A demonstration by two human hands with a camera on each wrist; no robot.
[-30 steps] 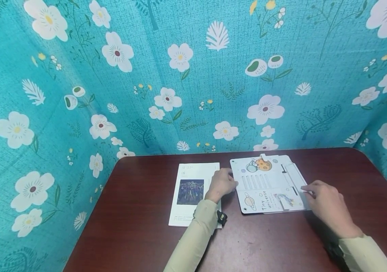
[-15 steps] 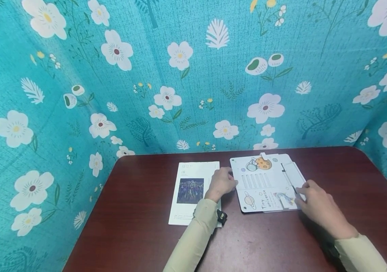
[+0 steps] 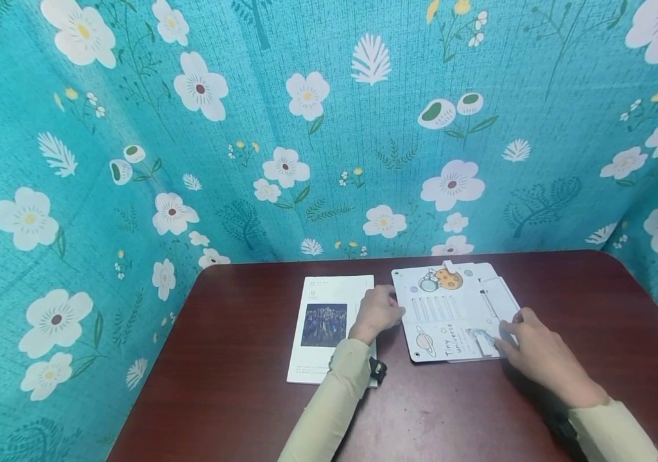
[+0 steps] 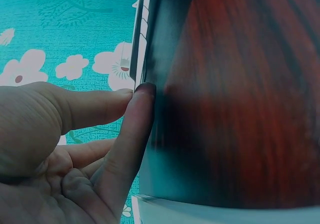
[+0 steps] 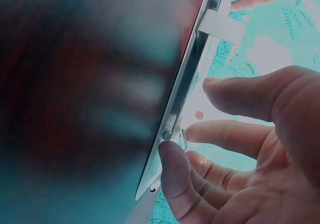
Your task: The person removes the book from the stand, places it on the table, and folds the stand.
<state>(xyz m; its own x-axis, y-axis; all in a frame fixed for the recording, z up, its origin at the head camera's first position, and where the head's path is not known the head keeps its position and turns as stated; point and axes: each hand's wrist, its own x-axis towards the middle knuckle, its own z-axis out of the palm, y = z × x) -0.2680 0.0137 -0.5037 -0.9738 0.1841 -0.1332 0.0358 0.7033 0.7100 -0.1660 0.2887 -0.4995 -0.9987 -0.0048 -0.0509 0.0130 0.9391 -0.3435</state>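
A white clipboard [image 3: 438, 311] with a cartoon space print and "Tiny universe" lettering lies at the back of the table. Its left edge is pinched by my left hand [image 3: 379, 309], thumb on top and a finger beneath, as the left wrist view shows. At the right end is a wire clip [image 3: 489, 305]. My right hand [image 3: 545, 353] holds there, its bent fingers [image 5: 175, 164] round the clip's metal corner. In the right wrist view the thumb stands apart over the board's face. A white rainbow-printed tab [image 3: 481, 340] folds over the front edge.
A white booklet [image 3: 300, 359] with a dark picture on its cover lies left of the clipboard, partly under the left forearm. The dark wooden table [image 3: 236, 340] meets a turquoise floral curtain [image 3: 329, 128] along its back edge.
My right hand has moved a little left and inward over the clipboard's right end, its fingertips now nearer the rainbow tab. The left hand keeps its place on the left edge.
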